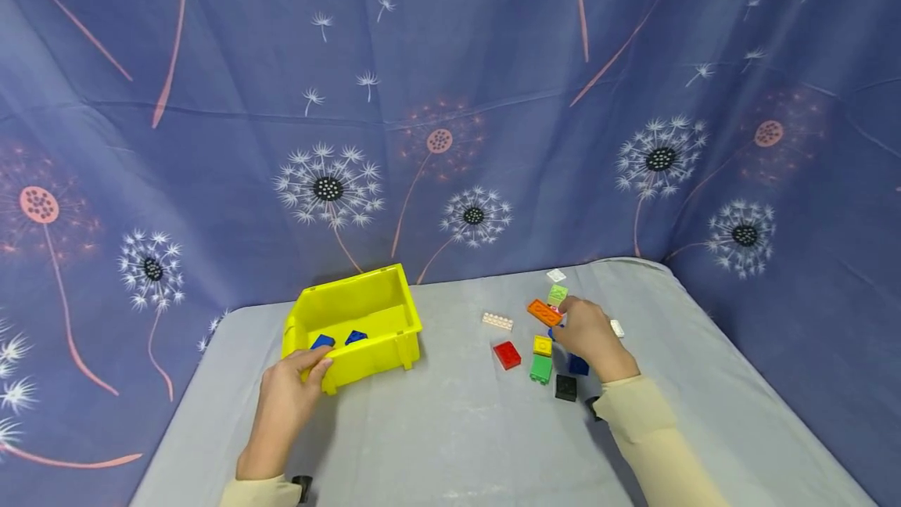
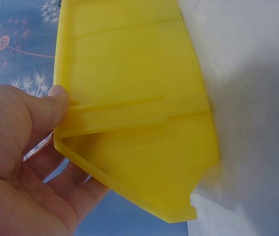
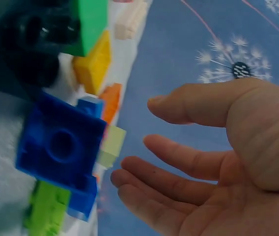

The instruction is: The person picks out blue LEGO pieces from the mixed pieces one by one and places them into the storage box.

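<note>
Grey tabletop (image 1: pixel 450 413) (roomy) between bin (image 1: pixel 373 358) and bricks (image 1: pixel 507 355)

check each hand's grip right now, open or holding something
Left grip: holding the yellow bin by its edge.
Right grip: open, holding nothing.

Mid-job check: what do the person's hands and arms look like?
The left hand and right hand wear no gloves. The left sleeve and right sleeve are plain cream and reach the wrists. A small black piece shows beside the left cuff, another beside the right.
</note>
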`<control>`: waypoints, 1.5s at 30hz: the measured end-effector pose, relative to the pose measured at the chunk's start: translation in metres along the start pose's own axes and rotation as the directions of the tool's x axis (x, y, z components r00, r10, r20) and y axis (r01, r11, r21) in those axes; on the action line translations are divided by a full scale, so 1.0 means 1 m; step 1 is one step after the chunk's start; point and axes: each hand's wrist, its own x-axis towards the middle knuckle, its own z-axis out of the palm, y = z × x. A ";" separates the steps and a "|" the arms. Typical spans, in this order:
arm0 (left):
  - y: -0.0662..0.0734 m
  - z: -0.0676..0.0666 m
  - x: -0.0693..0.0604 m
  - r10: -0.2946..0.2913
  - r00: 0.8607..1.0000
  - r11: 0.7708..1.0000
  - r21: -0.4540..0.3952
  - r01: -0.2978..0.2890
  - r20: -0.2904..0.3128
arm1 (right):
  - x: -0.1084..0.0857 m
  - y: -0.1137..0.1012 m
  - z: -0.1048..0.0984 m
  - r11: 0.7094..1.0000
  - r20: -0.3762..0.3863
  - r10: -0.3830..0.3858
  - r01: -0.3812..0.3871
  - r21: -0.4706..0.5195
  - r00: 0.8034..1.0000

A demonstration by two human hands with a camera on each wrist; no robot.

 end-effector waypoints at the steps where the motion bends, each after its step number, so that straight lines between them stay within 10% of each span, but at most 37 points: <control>1: 0.000 0.000 0.000 -0.001 1.000 1.000 0.001 0.001 -0.001 | 0.002 0.001 0.003 1.000 -0.004 0.000 0.000 0.003 1.000; 45: -0.001 0.004 0.000 0.023 0.999 1.000 -0.006 -0.023 -0.046 | 0.020 0.014 0.030 0.999 -0.012 0.020 -0.021 -0.038 1.000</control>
